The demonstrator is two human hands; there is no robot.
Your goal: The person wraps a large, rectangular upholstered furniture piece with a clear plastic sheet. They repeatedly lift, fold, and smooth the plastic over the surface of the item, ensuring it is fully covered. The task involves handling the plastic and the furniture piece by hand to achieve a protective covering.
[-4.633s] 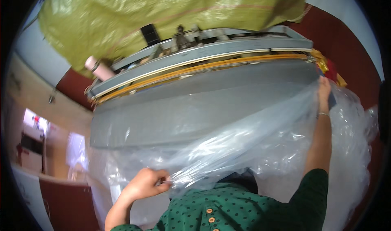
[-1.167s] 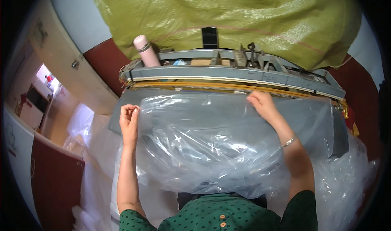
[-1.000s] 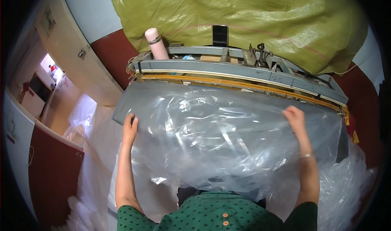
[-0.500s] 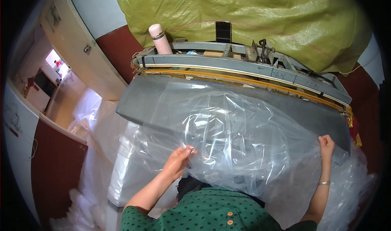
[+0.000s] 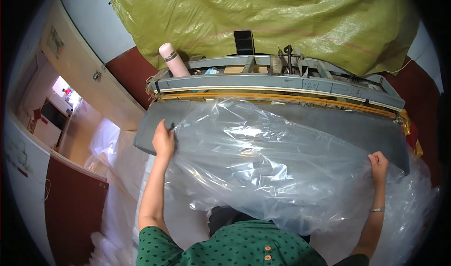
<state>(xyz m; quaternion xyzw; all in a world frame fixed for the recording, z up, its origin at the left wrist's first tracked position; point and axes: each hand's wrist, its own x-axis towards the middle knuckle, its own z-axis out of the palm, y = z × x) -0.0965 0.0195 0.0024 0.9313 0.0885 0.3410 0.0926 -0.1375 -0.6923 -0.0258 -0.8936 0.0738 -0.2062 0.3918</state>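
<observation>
A large clear plastic sheet (image 5: 253,172) lies in shiny folds over the grey padded bench top (image 5: 366,130) and droops over its near edge. My right hand (image 5: 378,165) is closed in a pinch on the sheet's right edge, near the front of the bench. On the left, my left hand (image 5: 163,141) rests over the grey surface beside the sheet's left edge. Its index finger points away from me and the thumb stands apart; the other fingers are partly hidden.
Behind the bench top runs a grey metal frame (image 5: 206,84) with orange strips (image 5: 277,99). A pink flask (image 5: 174,60) and a phone (image 5: 244,42) stand there, before a yellow-green tarp (image 5: 282,12). More clear film (image 5: 404,219) bunches at the right. An open door (image 5: 87,61) is at the left.
My left hand has moved left and away from me, from the sheet's near edge to the bench's left part. The sheet lies flatter and wider. My right hand keeps its pinch.
</observation>
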